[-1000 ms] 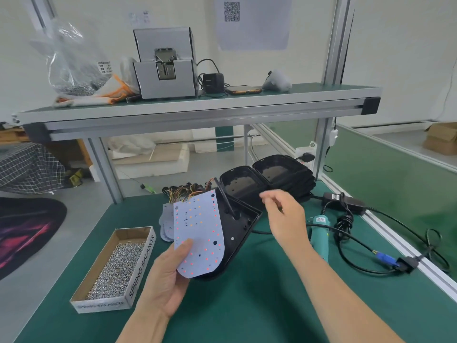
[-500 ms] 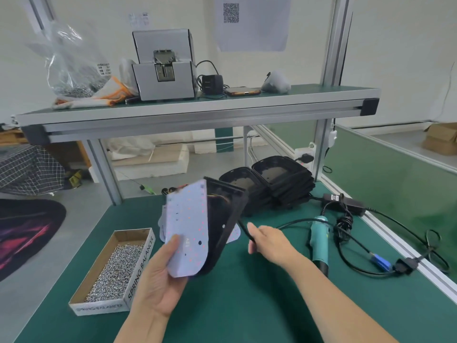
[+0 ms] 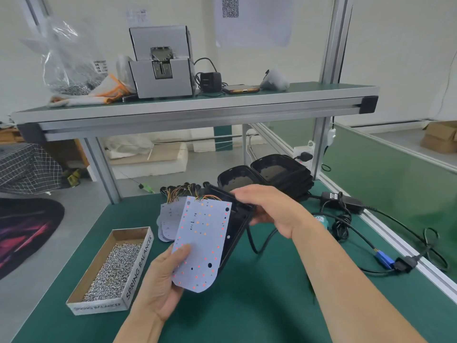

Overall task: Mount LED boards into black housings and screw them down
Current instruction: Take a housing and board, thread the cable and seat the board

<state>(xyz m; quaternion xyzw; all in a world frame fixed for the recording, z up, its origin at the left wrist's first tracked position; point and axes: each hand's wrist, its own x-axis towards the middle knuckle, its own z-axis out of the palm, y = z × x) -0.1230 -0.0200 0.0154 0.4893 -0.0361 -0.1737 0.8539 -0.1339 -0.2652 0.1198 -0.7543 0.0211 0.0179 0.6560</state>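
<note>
Board (image 3: 202,241), thin, white, round-ended and dotted with LEDs, sits pinched by the left hand (image 3: 158,290) against the matte black housing (image 3: 236,233) at mid-frame, above the green counter (image 3: 247,305). The right hand (image 3: 269,211), down by the cable (image 3: 267,240) half a second ago, now clasps the housing's top rim, likely to seat the board.

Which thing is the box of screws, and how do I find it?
Start at the green table, then look along its left side, just left of the left hand. There lies the box of screws, long, shallow and open. Unlike the flat pale boards nearby, it is brown card, full of shiny silver bits.
</note>
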